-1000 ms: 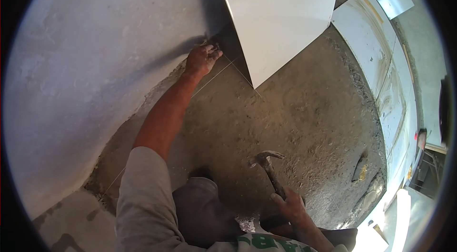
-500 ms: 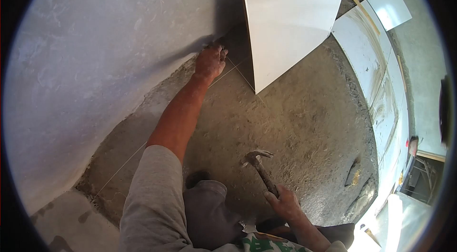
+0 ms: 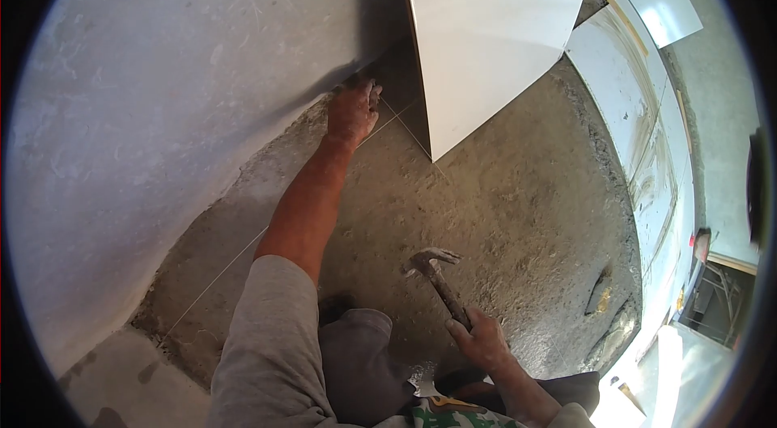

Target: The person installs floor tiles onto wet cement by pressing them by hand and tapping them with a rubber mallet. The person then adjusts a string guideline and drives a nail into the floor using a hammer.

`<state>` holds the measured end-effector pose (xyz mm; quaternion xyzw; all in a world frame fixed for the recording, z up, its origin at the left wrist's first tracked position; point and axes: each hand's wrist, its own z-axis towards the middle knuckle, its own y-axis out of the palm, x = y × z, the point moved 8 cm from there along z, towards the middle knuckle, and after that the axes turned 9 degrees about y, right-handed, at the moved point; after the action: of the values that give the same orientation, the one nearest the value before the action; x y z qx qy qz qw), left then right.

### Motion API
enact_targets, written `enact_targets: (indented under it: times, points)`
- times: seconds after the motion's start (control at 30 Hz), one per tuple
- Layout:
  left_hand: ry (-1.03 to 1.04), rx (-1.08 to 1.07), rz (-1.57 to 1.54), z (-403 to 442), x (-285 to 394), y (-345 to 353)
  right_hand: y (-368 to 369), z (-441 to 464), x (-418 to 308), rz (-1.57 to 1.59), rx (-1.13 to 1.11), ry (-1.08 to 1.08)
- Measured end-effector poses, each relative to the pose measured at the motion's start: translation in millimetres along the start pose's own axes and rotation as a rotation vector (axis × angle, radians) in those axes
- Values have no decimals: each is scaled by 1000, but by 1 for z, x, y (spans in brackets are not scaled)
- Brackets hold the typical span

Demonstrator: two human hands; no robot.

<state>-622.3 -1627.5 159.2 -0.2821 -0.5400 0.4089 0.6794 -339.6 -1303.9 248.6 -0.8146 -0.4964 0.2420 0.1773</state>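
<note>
My right hand (image 3: 483, 339) grips the handle of a worn claw hammer (image 3: 435, 273), its head raised over the rough floor. My left hand (image 3: 354, 111) reaches far forward to the foot of the plastered wall (image 3: 186, 64). Its fingers are curled together, and whatever lies in them is hidden. Thin white string (image 3: 217, 276) runs low over the floor toward this hand. A second string (image 3: 409, 130) crosses it just right of the fingers, near the lower corner of a large white panel (image 3: 498, 31).
Rough grey concrete (image 3: 518, 218) covers the floor around me. Along the right lie smeared white tiles (image 3: 639, 104) with a wooden strip (image 3: 622, 15) on them. Another white tile (image 3: 660, 1) stands against the far wall. My knee (image 3: 356, 347) is below.
The hammer and my right hand have shifted slightly up and left. My left hand stays at the wall's foot, its fingers still curled. The view has moved a little.
</note>
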Motion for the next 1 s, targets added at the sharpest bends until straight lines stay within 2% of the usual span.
enact_targets:
  times: [0.03, 0.17, 0.2, 0.23, 0.27, 0.33, 0.37, 0.43, 0.47, 0.6, 0.67, 0.7, 0.77, 0.83, 0.9, 0.93, 1.0]
  points:
    - [-79, -127, 51, 0, -2, 3, -5, 0, -6, 22, 31, -25]
    - [-42, -35, 64, 3, -10, 3, -30, 3, -55, 113, 137, -109]
    - [-175, -72, 10, 3, -23, 6, -36, 4, -71, 116, 141, -109]
    - [-307, -113, -45, 0, -37, 11, -48, 1, -98, 155, 207, -235]
    - [-301, -113, -46, 1, -43, 12, -59, -1, -123, 193, 276, -363]
    - [-396, 133, -652, -6, -67, 17, -67, 13, -155, 282, 236, -430]
    - [-398, 122, -655, -11, -73, 19, -68, 16, -168, 386, 190, -486]
    - [-149, 129, -471, -13, -65, 6, -69, 26, -180, 353, 207, -473]
    - [-154, 106, -475, -14, -62, 2, -67, 27, -180, 318, 220, -460]
    - [-198, -61, -318, -12, -59, 1, -28, 29, -148, 399, 124, -333]
    - [-156, -32, -182, -8, -63, 3, -3, 31, -120, 326, 56, -293]
    - [-132, -1, -170, -8, -65, 2, 2, 34, -104, 327, 59, -290]
    - [-99, 14, -165, -5, -54, -7, 28, 45, -73, 175, -118, -226]
    - [-72, 26, -154, -10, -51, -8, 38, 53, -51, 130, -147, -202]
    - [-248, -176, -233, -21, -68, 19, 53, 57, -34, 90, -175, -171]
    - [-247, -179, -231, -22, -60, 12, 58, 59, -28, 129, -184, -165]
    - [-336, -548, -159, -33, -44, 14, 69, 66, -16, 172, -189, -168]
